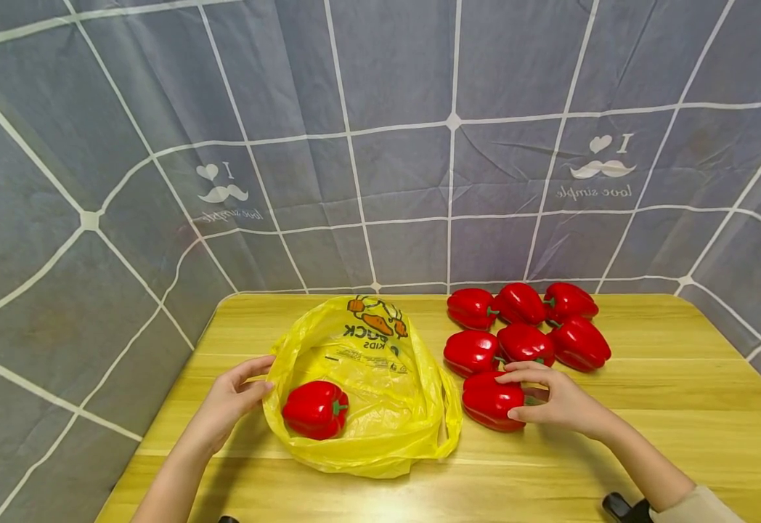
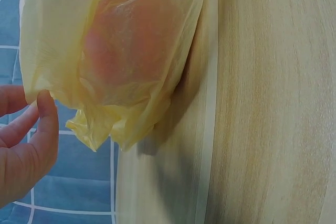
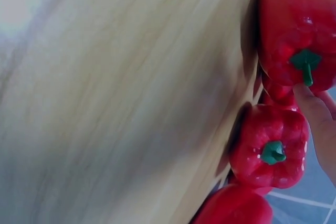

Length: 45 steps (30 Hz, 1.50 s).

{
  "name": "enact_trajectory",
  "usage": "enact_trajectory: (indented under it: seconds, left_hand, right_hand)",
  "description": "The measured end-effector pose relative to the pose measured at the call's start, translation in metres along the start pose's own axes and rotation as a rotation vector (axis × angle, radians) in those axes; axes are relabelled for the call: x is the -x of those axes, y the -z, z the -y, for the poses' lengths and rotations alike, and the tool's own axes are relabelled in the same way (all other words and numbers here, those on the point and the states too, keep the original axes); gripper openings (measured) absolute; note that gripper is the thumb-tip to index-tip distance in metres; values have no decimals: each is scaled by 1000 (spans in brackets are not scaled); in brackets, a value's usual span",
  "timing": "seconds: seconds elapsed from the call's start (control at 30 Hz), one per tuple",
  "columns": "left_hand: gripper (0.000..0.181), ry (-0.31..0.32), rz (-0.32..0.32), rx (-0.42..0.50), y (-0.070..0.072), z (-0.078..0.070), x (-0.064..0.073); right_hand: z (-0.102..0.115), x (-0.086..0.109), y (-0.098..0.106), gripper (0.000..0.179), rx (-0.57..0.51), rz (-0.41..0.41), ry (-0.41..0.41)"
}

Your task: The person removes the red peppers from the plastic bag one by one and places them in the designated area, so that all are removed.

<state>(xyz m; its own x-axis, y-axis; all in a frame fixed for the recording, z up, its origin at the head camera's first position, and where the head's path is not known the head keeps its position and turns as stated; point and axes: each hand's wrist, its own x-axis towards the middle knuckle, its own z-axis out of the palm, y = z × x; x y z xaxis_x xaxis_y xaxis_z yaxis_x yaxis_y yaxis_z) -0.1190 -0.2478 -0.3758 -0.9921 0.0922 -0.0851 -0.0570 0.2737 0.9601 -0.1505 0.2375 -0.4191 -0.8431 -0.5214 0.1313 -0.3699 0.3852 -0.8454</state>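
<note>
An open yellow plastic bag [image 1: 380,392] lies on the wooden table [image 1: 668,407], and one red bell pepper [image 1: 315,409] rests inside it. My left hand [image 1: 259,376] pinches the bag's left rim; in the left wrist view the thumb and fingers of that hand [image 2: 34,100] meet at the bag's edge [image 2: 121,51], the pepper showing pink through the plastic. My right hand [image 1: 510,396] curls over another red pepper [image 1: 485,403] just right of the bag. In the right wrist view a fingertip [image 3: 315,108] touches that pepper [image 3: 296,30].
Several more red peppers [image 1: 526,327] are grouped at the back right of the table, two of them [image 3: 270,148] close to my right hand. A grey cloth with a white grid [image 1: 380,145] walls the table on three sides. Bare wood lies at the front and far right.
</note>
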Motion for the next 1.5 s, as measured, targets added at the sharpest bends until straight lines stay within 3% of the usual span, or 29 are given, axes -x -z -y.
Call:
enact_trajectory:
  seconds: [0.5, 0.87, 1.07, 1.5]
  left_hand:
    - [49, 5, 2, 5, 0, 1, 0]
    - [49, 10, 3, -3, -1, 0, 0]
    - [49, 5, 5, -13, -1, -1, -1]
    - [48, 8, 11, -10, -2, -3, 1]
  right_hand:
    - [20, -9, 19, 41, 75, -42, 46]
    - [53, -43, 25, 41, 98, 26, 0]
    - [75, -68, 16, 42, 105, 63, 41]
    - [118, -124, -30, 41, -17, 252, 162]
